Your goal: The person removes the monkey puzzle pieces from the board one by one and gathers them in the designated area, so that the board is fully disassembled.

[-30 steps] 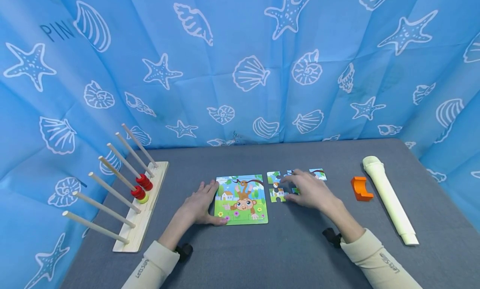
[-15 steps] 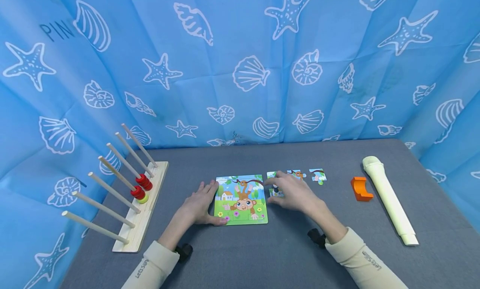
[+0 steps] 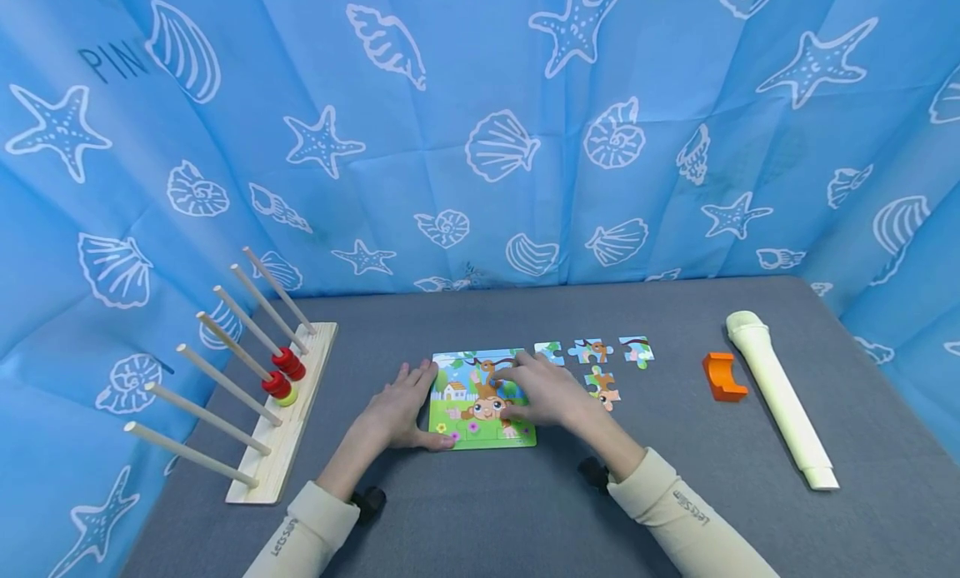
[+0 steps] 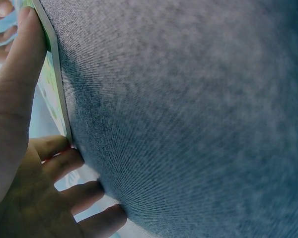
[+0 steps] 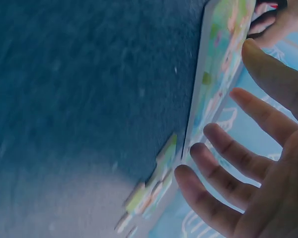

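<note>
A square monkey puzzle board (image 3: 459, 374) lies flat on the table. My left hand (image 3: 396, 407) rests along its left edge, thumb at the near corner and fingers by the far corner. In the left wrist view the thumb (image 4: 22, 69) lies on the board's rim with straight fingers spread beyond. My right hand (image 3: 551, 391) is over the board's right half, fingers spread and slightly bent. No piece shows between its fingers in the right wrist view. Right of the board lie loose puzzle pieces, including a monkey-face piece (image 3: 602, 386); the hand covers the area nearest the board.
A wooden peg rack (image 3: 300, 428) with red and yellow rings stands at the left. To the right lie an orange curved block (image 3: 722, 378) and a long cream microphone-shaped stick (image 3: 780, 399). A blue shell-print curtain (image 3: 487, 211) rises behind the grey table (image 3: 480, 520).
My right hand has moved left from over the loose pieces to over the board, uncovering several pieces. The left hand and the board have stayed in place.
</note>
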The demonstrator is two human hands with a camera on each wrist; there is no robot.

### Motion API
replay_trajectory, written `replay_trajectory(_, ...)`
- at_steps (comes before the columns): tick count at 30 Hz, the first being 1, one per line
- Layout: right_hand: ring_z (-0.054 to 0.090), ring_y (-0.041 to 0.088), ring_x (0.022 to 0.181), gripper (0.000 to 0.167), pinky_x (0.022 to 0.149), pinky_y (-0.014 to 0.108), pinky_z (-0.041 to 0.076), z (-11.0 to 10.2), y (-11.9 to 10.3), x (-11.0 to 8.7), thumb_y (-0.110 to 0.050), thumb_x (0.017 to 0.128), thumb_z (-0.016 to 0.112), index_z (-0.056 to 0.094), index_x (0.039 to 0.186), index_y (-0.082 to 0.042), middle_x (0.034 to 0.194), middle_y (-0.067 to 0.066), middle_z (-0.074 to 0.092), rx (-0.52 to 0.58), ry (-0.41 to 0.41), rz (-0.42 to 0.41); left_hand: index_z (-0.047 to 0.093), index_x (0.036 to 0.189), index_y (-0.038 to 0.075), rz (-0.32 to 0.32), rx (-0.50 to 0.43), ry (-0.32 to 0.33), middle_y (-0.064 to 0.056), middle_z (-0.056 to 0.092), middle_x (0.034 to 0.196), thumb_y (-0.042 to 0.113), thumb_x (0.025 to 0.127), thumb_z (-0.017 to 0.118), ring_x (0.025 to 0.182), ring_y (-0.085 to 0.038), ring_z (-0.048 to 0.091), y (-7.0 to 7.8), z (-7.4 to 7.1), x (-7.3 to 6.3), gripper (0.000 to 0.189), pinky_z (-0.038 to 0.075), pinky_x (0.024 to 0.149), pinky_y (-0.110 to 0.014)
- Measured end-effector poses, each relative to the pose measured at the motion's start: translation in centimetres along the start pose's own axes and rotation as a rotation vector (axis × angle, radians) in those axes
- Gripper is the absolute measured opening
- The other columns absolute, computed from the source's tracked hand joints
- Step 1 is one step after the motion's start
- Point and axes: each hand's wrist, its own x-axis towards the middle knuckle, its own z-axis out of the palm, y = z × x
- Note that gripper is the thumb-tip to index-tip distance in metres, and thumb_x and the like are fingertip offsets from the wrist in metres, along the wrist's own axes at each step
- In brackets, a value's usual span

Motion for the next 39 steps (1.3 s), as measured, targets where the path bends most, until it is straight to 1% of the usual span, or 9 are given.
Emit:
replay_trajectory(6,0.054,0.034,0.113,0.05,0.086,0.054,0.053,0.64,-0.31,0.5,-0.031,0.089,0.08,0.066,0.137,-0.019,0.126,0.014,0.059,-0.014,-0.035,0.033,0.018,0.164,0.004,-0.001,0.009,-0.014,-0.02,0.021,0.17,0.058,0.077,0.084,0.157,-0.048,0.016,0.09,-0.15,0.03,0.121,0.03,0.116,-0.074)
replay_trajectory(9,0.054,0.034,0.116,0.052,0.083,0.052,0.053,0.77,-0.29,0.63,-0.032,0.09,0.08,0.065,0.138,-0.02,0.126,0.013,0.057,-0.029,-0.043,0.047,0.019,0.163,0.004,-0.005,0.017,-0.014,-0.02,0.021,0.17,0.059,0.077,0.084,0.157,-0.048,0.016,0.22,-0.26,-0.05,0.121,0.031,0.116,-0.073)
replay_trajectory(12,0.053,0.032,0.113,0.053,0.081,0.049,0.052,0.81,-0.26,0.7,-0.033,0.09,0.08,0.065,0.138,-0.02,0.124,0.012,0.057,-0.038,-0.047,0.052,0.019,0.163,0.004,-0.005,0.019,-0.009,-0.02,0.022,0.17,0.059,0.077,0.084,0.157,-0.048,0.017,0.27,-0.28,-0.16,0.122,0.031,0.116,-0.072)
replay_trajectory(16,0.053,0.033,0.118,0.052,0.089,0.053,0.053,0.76,-0.34,0.68,-0.029,0.089,0.081,0.065,0.138,-0.02,0.13,0.014,0.056,-0.028,-0.058,0.068,0.019,0.163,0.004,-0.007,0.018,-0.009,-0.02,0.022,0.17,0.059,0.076,0.085,0.157,-0.048,0.018,0.23,-0.21,-0.16,0.122,0.031,0.116,-0.072)
replay_trajectory(18,0.052,0.038,0.126,0.052,0.096,0.058,0.052,0.69,-0.46,0.63,-0.027,0.089,0.081,0.065,0.138,-0.02,0.135,0.015,0.055,-0.022,-0.063,0.079,0.019,0.163,0.004,-0.007,0.016,-0.009,-0.02,0.022,0.17,0.059,0.076,0.085,0.157,-0.048,0.018,0.23,-0.21,-0.17,0.122,0.031,0.117,-0.072)
replay_trajectory(23,0.051,0.039,0.129,0.048,0.095,0.059,0.053,0.48,-0.77,0.4,-0.022,0.088,0.082,0.066,0.134,-0.023,0.133,0.017,0.056,-0.036,-0.049,0.09,0.02,0.163,0.003,0.001,0.013,-0.004,-0.02,0.022,0.17,0.058,0.076,0.085,0.157,-0.048,0.018,0.25,-0.2,-0.25,0.122,0.031,0.116,-0.072)
replay_trajectory(28,0.054,0.037,0.123,0.046,0.092,0.057,0.053,0.32,-0.94,0.19,-0.021,0.089,0.081,0.067,0.132,-0.028,0.132,0.018,0.057,-0.076,-0.039,0.103,0.019,0.163,0.004,-0.001,0.014,-0.006,-0.02,0.022,0.17,0.058,0.076,0.085,0.157,-0.048,0.017,0.28,-0.27,-0.23,0.122,0.031,0.116,-0.073)
replay_trajectory(31,0.055,0.036,0.12,0.047,0.092,0.056,0.054,0.29,-0.95,0.16,-0.02,0.088,0.081,0.067,0.133,-0.028,0.131,0.017,0.058,-0.091,-0.03,0.1,0.019,0.163,0.003,-0.003,0.013,-0.008,-0.02,0.022,0.17,0.058,0.076,0.085,0.157,-0.047,0.017,0.3,-0.33,-0.22,0.122,0.031,0.116,-0.072)
replay_trajectory(39,0.051,0.026,0.095,0.049,0.076,0.046,0.051,0.28,-0.92,0.23,-0.012,0.086,0.083,0.069,0.132,-0.025,0.116,0.013,0.059,-0.09,0.017,0.065,0.02,0.163,0.003,0.002,0.004,-0.007,-0.021,0.022,0.17,0.058,0.076,0.085,0.157,-0.049,0.017,0.23,-0.37,-0.28,0.122,0.031,0.115,-0.074)
